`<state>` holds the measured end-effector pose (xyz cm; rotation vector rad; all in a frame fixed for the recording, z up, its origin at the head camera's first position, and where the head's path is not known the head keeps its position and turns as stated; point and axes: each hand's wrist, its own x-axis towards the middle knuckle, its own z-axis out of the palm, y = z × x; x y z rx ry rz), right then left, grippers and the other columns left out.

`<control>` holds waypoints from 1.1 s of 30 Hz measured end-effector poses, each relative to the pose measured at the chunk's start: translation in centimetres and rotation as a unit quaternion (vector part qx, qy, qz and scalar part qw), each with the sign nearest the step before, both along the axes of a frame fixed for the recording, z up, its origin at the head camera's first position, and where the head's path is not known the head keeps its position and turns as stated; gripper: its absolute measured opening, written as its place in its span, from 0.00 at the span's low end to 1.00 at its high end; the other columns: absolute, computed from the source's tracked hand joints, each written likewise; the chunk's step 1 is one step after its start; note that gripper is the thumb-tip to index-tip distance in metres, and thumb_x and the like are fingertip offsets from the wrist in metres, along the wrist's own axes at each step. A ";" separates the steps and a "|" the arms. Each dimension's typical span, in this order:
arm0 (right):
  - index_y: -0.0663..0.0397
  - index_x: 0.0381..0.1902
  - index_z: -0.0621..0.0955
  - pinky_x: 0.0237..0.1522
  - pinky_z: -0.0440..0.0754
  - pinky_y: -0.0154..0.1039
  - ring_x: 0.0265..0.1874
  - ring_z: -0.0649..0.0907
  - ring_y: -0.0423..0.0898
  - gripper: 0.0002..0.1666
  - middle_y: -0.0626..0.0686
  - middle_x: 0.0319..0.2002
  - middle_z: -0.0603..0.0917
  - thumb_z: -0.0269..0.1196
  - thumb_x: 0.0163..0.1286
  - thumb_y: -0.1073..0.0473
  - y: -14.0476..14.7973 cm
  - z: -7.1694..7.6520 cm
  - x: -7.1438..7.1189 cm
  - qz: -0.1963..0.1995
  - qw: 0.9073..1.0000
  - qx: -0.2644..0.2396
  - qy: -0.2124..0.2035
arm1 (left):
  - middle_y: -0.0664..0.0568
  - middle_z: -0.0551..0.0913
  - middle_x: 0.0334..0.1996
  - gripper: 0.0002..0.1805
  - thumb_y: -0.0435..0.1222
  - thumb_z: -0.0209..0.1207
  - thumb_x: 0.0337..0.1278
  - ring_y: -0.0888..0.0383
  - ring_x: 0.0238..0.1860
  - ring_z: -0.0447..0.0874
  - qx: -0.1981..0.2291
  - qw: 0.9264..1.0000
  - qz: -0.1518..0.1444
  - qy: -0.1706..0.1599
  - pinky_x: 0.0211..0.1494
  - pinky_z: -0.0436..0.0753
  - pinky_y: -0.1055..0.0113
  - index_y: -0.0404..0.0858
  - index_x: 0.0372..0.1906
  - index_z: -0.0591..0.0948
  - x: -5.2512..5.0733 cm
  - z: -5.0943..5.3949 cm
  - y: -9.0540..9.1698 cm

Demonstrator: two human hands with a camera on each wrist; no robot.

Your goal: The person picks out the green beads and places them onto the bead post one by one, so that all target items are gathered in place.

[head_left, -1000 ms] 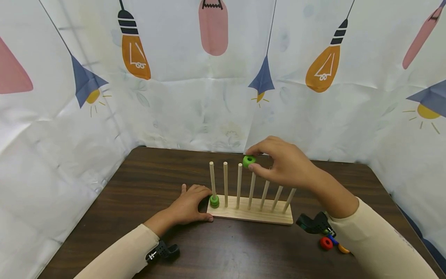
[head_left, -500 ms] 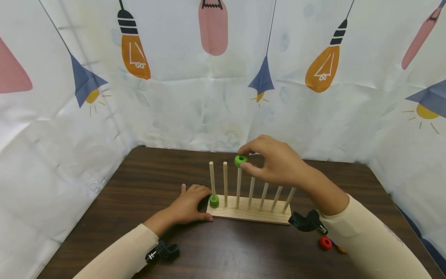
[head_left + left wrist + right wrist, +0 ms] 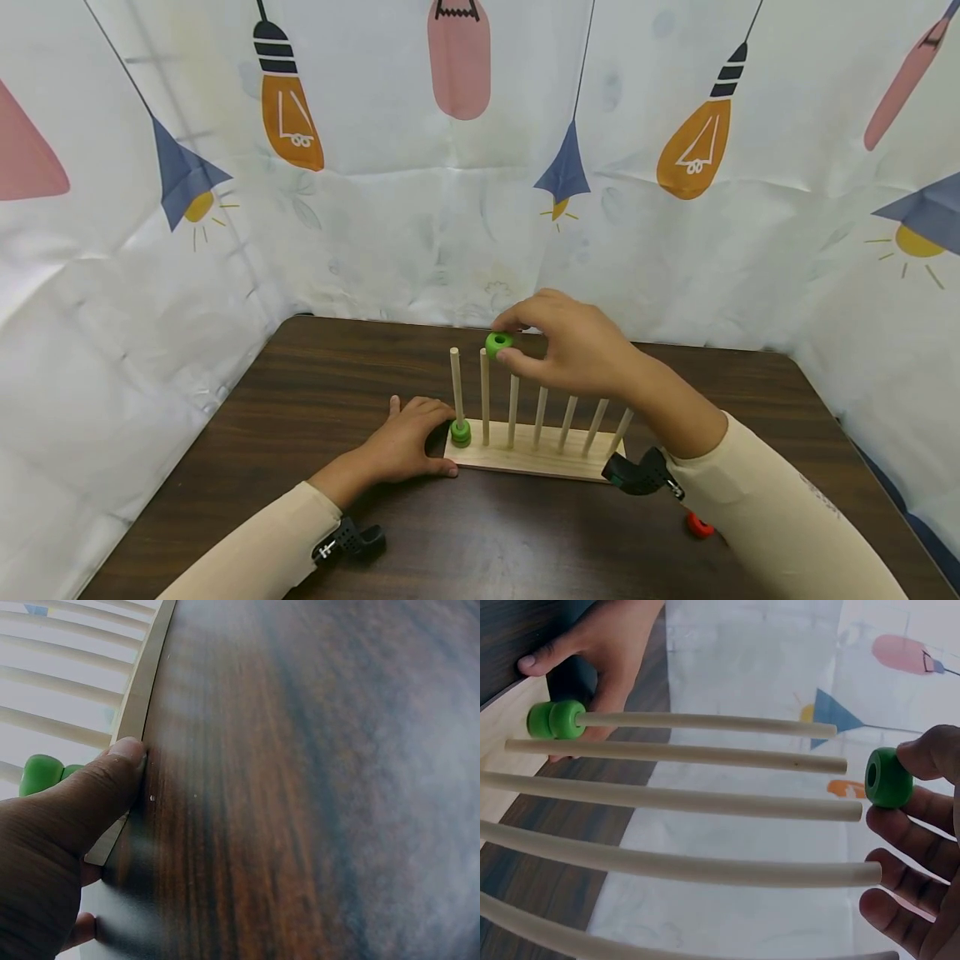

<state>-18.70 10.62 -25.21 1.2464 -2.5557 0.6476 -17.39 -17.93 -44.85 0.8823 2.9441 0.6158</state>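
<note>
A wooden peg board (image 3: 525,462) stands on the table with a row of several upright pegs. Two green beads (image 3: 555,720) are stacked at the foot of its leftmost peg. My left hand (image 3: 401,439) holds the board's left end, thumb along the front edge and fingers behind. In the left wrist view, the thumb (image 3: 112,772) presses the edge. Between thumb and fingers, my right hand (image 3: 581,346) pinches another green bead (image 3: 890,778). This bead is level with the peg tops, beside the second peg's tip (image 3: 484,353) and apart from it in the right wrist view.
A red bead (image 3: 700,525) lies on the dark wooden table (image 3: 487,542) at right, partly behind the right sleeve (image 3: 772,492). Black camera mounts are strapped to both wrists. A printed curtain (image 3: 420,233) hangs behind the table.
My right hand has moved left with the green bead, from above the fourth peg to near the second. Its sleeve now covers the blue and orange pieces. The left hand stays put.
</note>
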 end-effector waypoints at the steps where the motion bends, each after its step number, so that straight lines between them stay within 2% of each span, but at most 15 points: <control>1: 0.43 0.52 0.86 0.41 0.81 0.42 0.49 0.80 0.40 0.15 0.39 0.45 0.83 0.70 0.69 0.50 -0.1 0.0 0.0 0.001 1.000 -0.001 -0.002 | 0.51 0.78 0.62 0.39 0.58 0.77 0.45 0.46 0.69 0.69 0.000 1.000 0.000 0.000 0.63 0.49 0.17 0.45 0.62 0.80 0.0 0.0 0.0; 13: 0.42 0.53 0.86 0.38 0.80 0.40 0.47 0.79 0.36 0.15 0.37 0.44 0.83 0.69 0.70 0.49 -1.7 0.2 -0.1 0.008 1.000 0.009 -0.010 | 0.50 0.79 0.62 0.40 0.57 0.77 0.46 0.46 0.68 0.70 -0.001 1.000 -0.001 0.001 0.62 0.49 0.17 0.43 0.63 0.80 0.0 0.0 0.0; 24: 0.41 0.52 0.86 0.44 0.80 0.40 0.47 0.78 0.35 0.14 0.37 0.45 0.83 0.68 0.71 0.50 -3.0 0.3 -0.3 0.016 1.000 0.000 -0.017 | 0.50 0.78 0.63 0.40 0.57 0.77 0.46 0.46 0.68 0.69 0.000 1.000 0.000 -0.005 0.62 0.48 0.17 0.43 0.64 0.79 -0.1 -0.2 -0.2; 33: 0.40 0.53 0.85 0.41 0.80 0.39 0.47 0.78 0.34 0.14 0.36 0.46 0.82 0.67 0.72 0.48 -3.9 -0.2 -0.5 0.009 1.000 0.003 -0.028 | 0.50 0.77 0.64 0.41 0.58 0.76 0.47 0.45 0.70 0.67 0.000 1.000 0.000 -0.017 0.63 0.46 0.17 0.43 0.65 0.78 -0.1 -0.2 -0.1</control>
